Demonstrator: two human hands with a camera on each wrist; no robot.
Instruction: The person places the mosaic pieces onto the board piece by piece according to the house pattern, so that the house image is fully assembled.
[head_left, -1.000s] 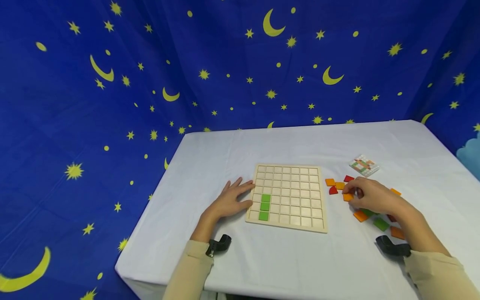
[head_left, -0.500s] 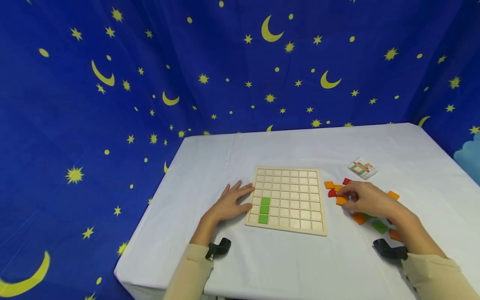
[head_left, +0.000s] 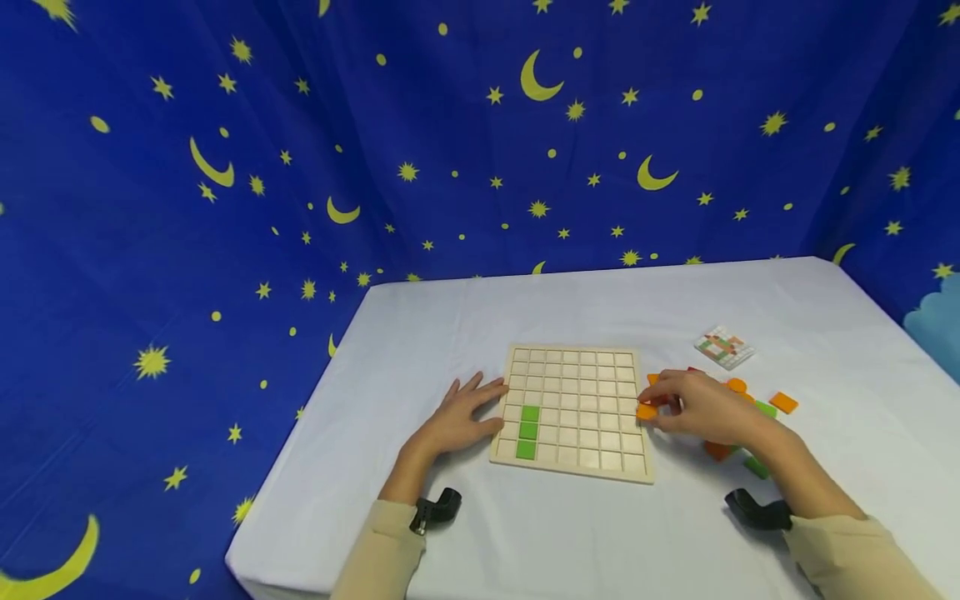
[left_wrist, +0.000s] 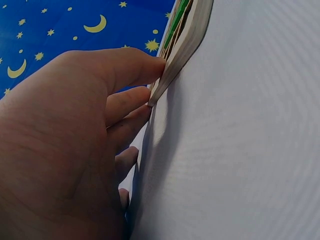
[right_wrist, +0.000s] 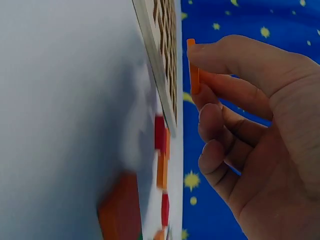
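A pale wooden grid board [head_left: 588, 422] lies on the white tablecloth, with three green square tiles [head_left: 528, 431] in a column near its left side. My left hand [head_left: 456, 422] rests at the board's left edge, fingers spread. In the left wrist view, the thumb [left_wrist: 145, 67] and fingertips touch the wooden edge. Between thumb and fingertips, my right hand [head_left: 701, 408] pinches an orange tile [right_wrist: 194, 70], held up off the table. In the head view that tile overlaps the board's right edge.
Loose orange, red and green pieces lie under and around the right hand, including an orange tile [head_left: 783, 402] to its right. Behind them sits a small card [head_left: 723, 347] with a coloured grid pattern. A blue curtain [head_left: 450, 150] with stars and moons hangs beyond the table.
My right hand has moved left from the loose pieces to the board's right edge, carrying the orange tile. The left hand stays at the board. The head view has tilted up slightly.
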